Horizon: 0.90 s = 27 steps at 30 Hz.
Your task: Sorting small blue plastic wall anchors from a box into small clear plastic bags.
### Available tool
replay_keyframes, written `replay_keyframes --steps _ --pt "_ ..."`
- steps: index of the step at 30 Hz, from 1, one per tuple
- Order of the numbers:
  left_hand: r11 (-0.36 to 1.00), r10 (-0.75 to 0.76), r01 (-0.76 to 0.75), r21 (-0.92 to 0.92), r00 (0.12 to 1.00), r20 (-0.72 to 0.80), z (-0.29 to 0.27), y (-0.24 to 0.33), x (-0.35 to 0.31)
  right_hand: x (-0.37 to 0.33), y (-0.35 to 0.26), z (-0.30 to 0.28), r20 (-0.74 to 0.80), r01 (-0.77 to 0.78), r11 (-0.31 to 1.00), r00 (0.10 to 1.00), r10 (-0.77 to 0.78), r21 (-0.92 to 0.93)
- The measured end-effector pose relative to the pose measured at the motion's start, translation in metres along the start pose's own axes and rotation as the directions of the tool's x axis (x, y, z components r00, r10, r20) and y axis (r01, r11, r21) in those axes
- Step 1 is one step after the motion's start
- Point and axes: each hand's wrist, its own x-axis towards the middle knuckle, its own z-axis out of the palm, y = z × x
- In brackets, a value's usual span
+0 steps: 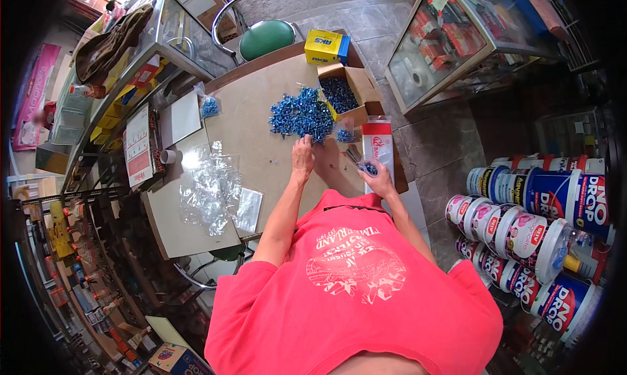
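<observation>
A heap of small shiny blue screws (302,114) lies on the tan tabletop. At its near edge is my left hand (302,156), its fingers drawn together against the screws; whatever they pinch is too small to make out. Farther right, my right hand (379,178) grips a small clear plastic bag (369,169) with blue screws in the bottom. Just beyond that hand lies another small bag of blue screws (345,135). An opened cardboard box (363,91) beside the heap is filled with dark blue screws.
Clear empty bags (210,186) are spread on the table's left part. A yellow and blue box (324,46) stands at the far edge, near a green stool (267,39). A red and white package (379,140) lies right. Paint buckets (545,192) are stacked on the right; glass cases (437,45) stand beyond.
</observation>
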Motion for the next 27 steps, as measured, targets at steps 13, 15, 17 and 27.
replay_keyframes --steps 13,15,17,27 --pt "0.652 0.293 -0.233 -0.722 0.955 -0.044 -0.143 0.102 -0.021 0.000 -0.032 0.001 0.004 0.017 1.000 1.000 -0.017 0.016" --pt "0.680 0.381 -0.303 -0.668 0.924 -0.031 -0.147 0.115 -0.025 -0.001 -0.038 0.000 0.031 -0.045 0.999 0.998 0.045 -0.001" --pt "0.696 0.468 -0.376 -0.612 0.884 -0.011 -0.151 0.127 -0.028 -0.001 -0.037 0.000 0.021 -0.016 1.000 1.000 0.017 -0.013" --pt "0.659 0.527 -0.481 -0.578 0.844 -0.101 -0.150 0.130 -0.031 -0.008 -0.028 0.000 0.035 0.016 0.998 0.999 -0.018 0.058"
